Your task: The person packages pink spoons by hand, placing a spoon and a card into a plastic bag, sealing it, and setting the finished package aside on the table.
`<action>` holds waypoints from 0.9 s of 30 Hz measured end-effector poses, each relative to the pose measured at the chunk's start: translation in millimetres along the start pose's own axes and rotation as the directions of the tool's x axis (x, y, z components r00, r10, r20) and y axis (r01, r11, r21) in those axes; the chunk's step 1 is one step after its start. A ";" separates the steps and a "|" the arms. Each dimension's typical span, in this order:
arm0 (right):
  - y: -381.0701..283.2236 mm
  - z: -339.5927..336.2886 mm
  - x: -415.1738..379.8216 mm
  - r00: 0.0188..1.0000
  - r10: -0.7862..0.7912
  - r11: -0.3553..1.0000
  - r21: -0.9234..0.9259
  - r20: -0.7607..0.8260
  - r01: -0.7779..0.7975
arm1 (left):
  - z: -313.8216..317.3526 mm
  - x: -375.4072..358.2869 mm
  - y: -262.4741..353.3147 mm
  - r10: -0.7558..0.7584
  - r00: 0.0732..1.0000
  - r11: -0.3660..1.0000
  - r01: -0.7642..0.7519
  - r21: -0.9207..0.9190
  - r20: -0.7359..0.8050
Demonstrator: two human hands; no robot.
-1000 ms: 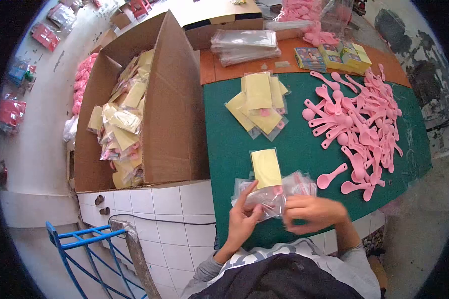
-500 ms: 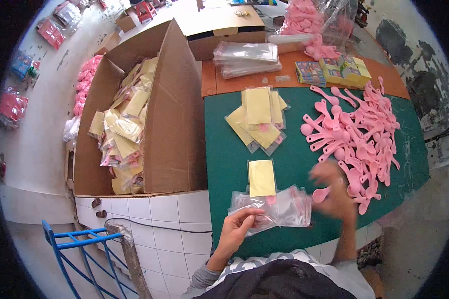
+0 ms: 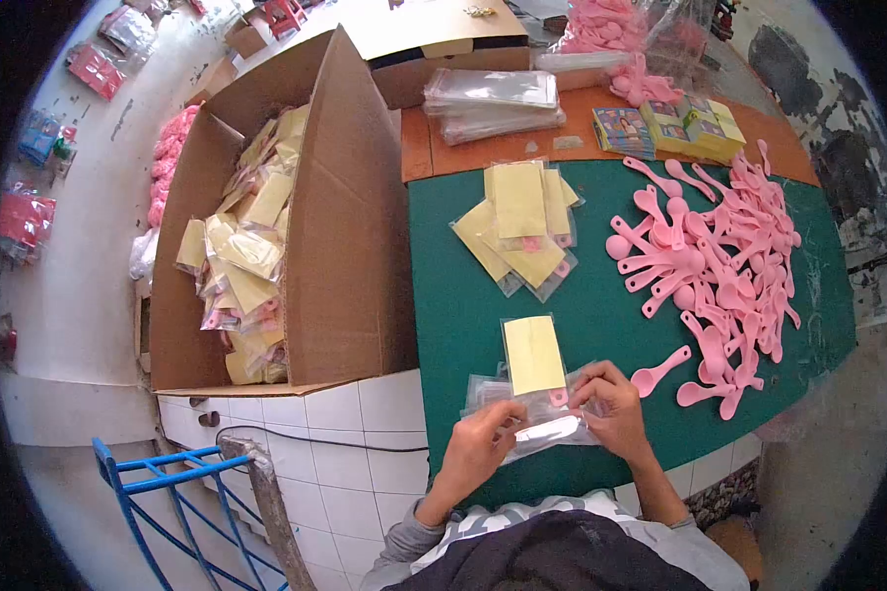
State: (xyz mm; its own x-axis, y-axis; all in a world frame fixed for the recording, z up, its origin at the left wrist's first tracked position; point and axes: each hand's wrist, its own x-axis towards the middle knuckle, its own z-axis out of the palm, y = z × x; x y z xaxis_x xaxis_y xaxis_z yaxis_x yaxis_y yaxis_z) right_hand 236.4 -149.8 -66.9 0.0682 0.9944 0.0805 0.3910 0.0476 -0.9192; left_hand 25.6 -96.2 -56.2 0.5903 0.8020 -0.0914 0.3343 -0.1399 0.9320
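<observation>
Both hands are at the near edge of the green table top, over a stack of clear plastic bags [image 3: 483, 392]. My left hand [image 3: 481, 445] has its fingers pinched at the left side of a clear bag. At the bag's right side, my right hand [image 3: 611, 406] pinches its edge. Just beyond the hands lies a bag with a yellow card [image 3: 535, 355], a bit of pink showing at its lower end. Farther back is a small pile of similar carded bags [image 3: 518, 202]. Pink spoons [image 3: 729, 266] are heaped on the right, one lone spoon [image 3: 660, 372] near my right hand.
A tall cardboard box [image 3: 350, 227] filled with carded bags stands left of the table. On the orange strip [image 3: 419, 153] at the back are flat clear bags [image 3: 493, 94] and stacks of printed cards [image 3: 626, 133]. A blue metal frame [image 3: 168, 468] stands at lower left.
My right hand has moved left from beside the spoons to the clear bag. My left hand has shifted slightly right. The view has shifted a little.
</observation>
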 end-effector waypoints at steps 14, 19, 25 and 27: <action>-6.9 13.6 8.3 0.860 0.507 0.693 0.568 0.056 -0.445 | 11.0 9.4 -6.5 -0.141 0.985 0.980 0.124 -0.156 -0.103; -8.0 18.2 6.8 0.880 0.476 0.743 0.541 -0.012 -0.394 | 23.6 8.7 -10.7 -0.234 0.943 0.905 0.123 -0.406 -0.235; -13.8 20.5 4.1 0.885 0.465 0.776 0.485 -0.005 -0.404 | 20.2 3.7 -15.9 -0.160 0.981 0.947 0.121 -0.298 -0.112; -19.0 17.8 1.8 0.890 0.456 0.792 0.453 0.010 -0.410 | 12.4 5.6 -3.8 -0.160 0.984 0.958 0.136 -0.253 -0.080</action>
State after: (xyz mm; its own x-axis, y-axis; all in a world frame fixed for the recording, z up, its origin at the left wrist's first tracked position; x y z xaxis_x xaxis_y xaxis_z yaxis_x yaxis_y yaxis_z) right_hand 212.8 -147.2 -56.1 0.2301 0.9077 -0.3509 -0.1342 -0.3275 -0.9353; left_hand 36.8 -98.4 -64.6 0.4685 0.8578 -0.2115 0.2145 0.1218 0.9691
